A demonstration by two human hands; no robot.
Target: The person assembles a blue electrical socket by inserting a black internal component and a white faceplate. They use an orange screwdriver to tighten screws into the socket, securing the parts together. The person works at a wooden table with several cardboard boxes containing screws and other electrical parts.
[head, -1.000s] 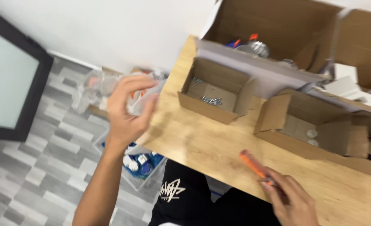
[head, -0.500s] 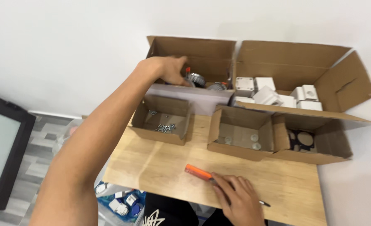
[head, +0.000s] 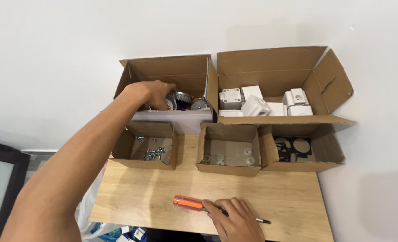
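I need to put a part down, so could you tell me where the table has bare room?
Bare wood table lies left of the orange screwdriver, below the screw box, and right of the right hand. The back is crowded with boxes.

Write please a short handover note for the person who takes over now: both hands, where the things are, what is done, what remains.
Left hand: inside the back-left carton, on the round metal parts; grip hidden.
Right hand: resting on the orange-handled screwdriver, which lies flat on the wooden table.
Small boxes: screws, white rings, black gaskets.
Nothing taken out or assembled on the table yet.
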